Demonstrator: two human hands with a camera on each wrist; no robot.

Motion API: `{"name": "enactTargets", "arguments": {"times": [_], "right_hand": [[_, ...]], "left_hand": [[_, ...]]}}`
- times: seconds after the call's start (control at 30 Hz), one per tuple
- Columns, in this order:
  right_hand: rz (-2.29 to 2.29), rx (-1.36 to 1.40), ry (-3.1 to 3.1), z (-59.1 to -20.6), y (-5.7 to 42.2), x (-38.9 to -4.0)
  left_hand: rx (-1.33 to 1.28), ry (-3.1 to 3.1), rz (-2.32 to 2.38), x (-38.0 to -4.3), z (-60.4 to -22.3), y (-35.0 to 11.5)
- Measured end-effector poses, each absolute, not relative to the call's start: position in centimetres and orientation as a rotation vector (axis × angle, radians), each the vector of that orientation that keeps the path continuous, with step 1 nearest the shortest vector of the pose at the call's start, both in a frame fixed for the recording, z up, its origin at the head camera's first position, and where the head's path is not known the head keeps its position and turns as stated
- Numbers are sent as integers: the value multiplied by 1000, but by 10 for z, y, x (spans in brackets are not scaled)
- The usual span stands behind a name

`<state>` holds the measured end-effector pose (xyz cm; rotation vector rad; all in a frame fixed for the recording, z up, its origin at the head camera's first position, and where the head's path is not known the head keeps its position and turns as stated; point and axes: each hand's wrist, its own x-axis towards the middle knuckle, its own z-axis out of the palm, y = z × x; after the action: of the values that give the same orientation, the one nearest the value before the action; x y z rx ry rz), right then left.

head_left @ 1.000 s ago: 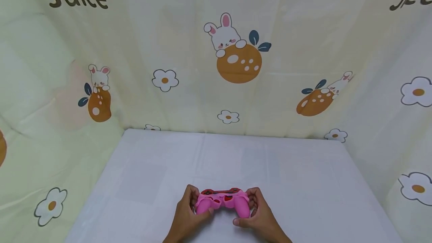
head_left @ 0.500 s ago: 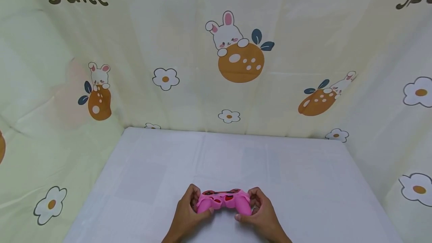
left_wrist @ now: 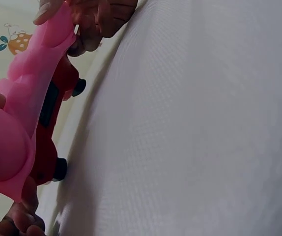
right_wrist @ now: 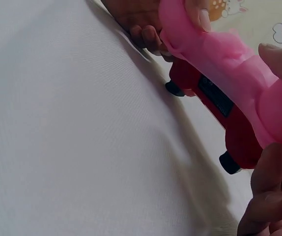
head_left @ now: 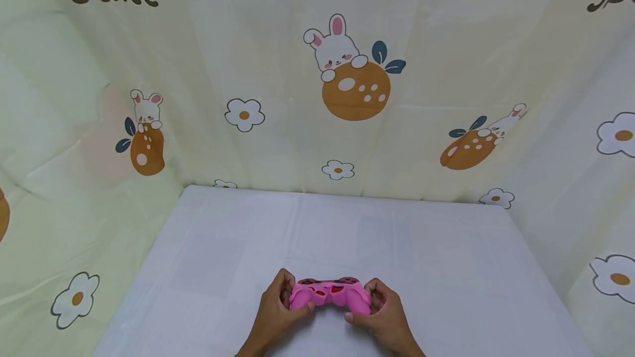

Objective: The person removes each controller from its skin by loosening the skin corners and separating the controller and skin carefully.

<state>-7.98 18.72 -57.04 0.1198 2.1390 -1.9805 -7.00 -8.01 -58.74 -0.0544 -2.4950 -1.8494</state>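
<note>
A red game controller [left_wrist: 45, 152] partly wrapped in a pink rubbery cover [head_left: 329, 293] is held between both hands low in the head view. Its pink-covered back and handles face the person, while the red face with two black thumbsticks [right_wrist: 229, 162] points down and away in the wrist views. My left hand [head_left: 278, 308] grips the left handle, thumb on the pink cover and fingers curled around the far side. On the opposite handle, my right hand [head_left: 386, 313] holds in a similar way, its thumb at the handle's near end. Red shows along the cover's edge.
A white cloth-covered table [head_left: 317, 230] spreads beneath the hands. Pale curtains [head_left: 268, 59] printed with bunnies, oranges and flowers hang behind the table and along both sides.
The right thumb and right handle have shifted slightly away from the person. The controller is tilted a little differently, with less red showing at its far edge. Both hands keep their hold.
</note>
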Motion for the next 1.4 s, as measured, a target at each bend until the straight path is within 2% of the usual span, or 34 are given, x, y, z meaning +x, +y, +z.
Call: {"name": "enactTargets", "arguments": {"times": [0.5, 1.2, 1.4], "right_hand": [[-2005, 186, 2073, -574, 188, -74], [-1855, 163, 2285, -572, 191, -72], [-1875, 105, 2205, -572, 193, -71]], "left_hand": [[2, -2541, -1845, -70, -584, -78], [-102, -2601, -1774, -66, -585, -80], [-63, -2578, -1755, -68, -586, -78]]}}
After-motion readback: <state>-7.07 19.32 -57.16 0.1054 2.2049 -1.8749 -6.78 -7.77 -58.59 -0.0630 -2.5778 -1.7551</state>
